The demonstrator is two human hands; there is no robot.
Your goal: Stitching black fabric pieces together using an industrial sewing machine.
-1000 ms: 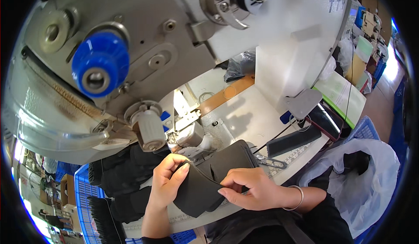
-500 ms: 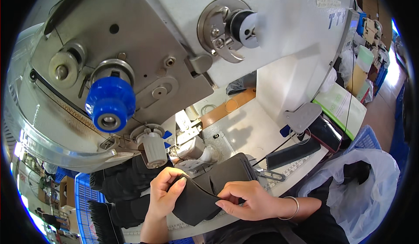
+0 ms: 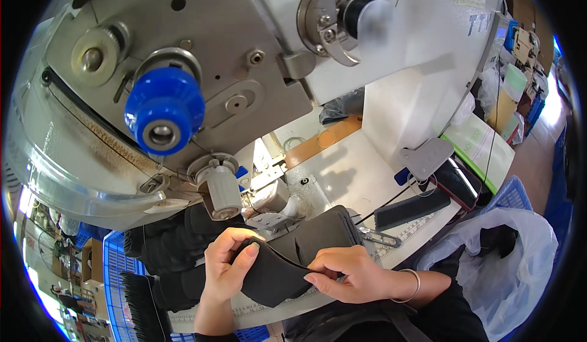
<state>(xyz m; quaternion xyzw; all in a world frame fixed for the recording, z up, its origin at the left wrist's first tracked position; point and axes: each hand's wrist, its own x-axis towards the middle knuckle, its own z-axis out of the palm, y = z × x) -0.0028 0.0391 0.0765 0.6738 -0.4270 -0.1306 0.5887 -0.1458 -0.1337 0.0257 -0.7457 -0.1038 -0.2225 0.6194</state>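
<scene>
Since a second ago, our hold has barely changed; mainly our view of the sewing machine [image 3: 257, 42] has shifted. So the work stays at the edge of one black piece [image 3: 272, 278], between our two hands: left hand [image 3: 225, 262] and right hand [image 3: 350, 273] each pinch it. We count one blue knob [image 3: 164, 106] beyond them, and one phone [image 3: 457, 183] and one plastic bag [image 3: 520, 281] to their right. Black bundles [image 3: 174, 244] lie left, too merged to count.

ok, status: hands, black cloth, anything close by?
Left hand pinching edge of black cloth. Right hand pinching same edge, further right. Sewing machine just ahead.
</scene>
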